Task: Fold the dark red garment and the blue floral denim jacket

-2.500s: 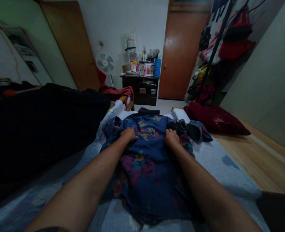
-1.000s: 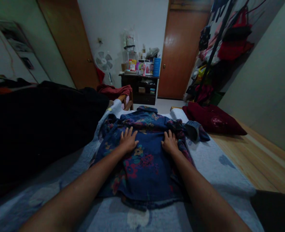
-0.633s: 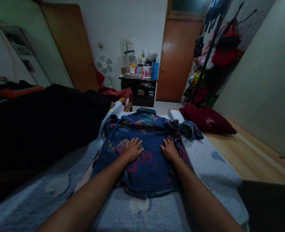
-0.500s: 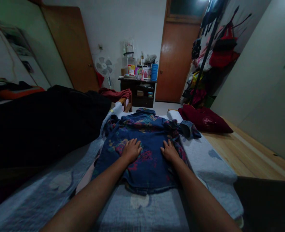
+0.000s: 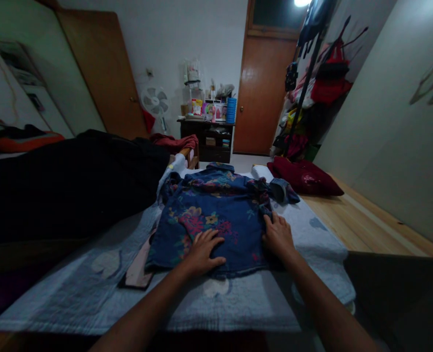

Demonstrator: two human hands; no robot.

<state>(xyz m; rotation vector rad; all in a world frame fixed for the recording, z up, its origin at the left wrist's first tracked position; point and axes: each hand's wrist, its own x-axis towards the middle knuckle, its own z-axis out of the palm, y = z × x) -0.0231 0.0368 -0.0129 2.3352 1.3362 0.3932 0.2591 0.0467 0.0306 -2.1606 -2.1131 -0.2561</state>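
Observation:
A blue floral shirt (image 5: 234, 203) lies spread on the pale quilted cover (image 5: 187, 313), its collar pointing away from me and its lower hem toward me. My left hand (image 5: 203, 254) rests palm down on the lower middle of the shirt, fingers spread. At the shirt's right side edge lies my right hand (image 5: 278, 234), its fingers stretched over the fabric. The right sleeve reaches out onto the cover, while the left one is bunched near the shoulder. A pinkish flat piece with a dark edge (image 5: 139, 266) pokes out beneath the shirt's left side.
Black cloth (image 5: 73, 186) is heaped on the left. A dark red cushion (image 5: 306, 176) sits on a wooden board (image 5: 370, 225) at the right. Farther back stand a white fan (image 5: 155, 101), a dark cabinet (image 5: 205, 142) and a closed door (image 5: 256, 93). Bags (image 5: 331, 80) hang at the right.
My left hand has slid nearer to me over the shirt. My right hand has moved right to the side edge. The lower hem looks straighter, and more of the pinkish piece shows.

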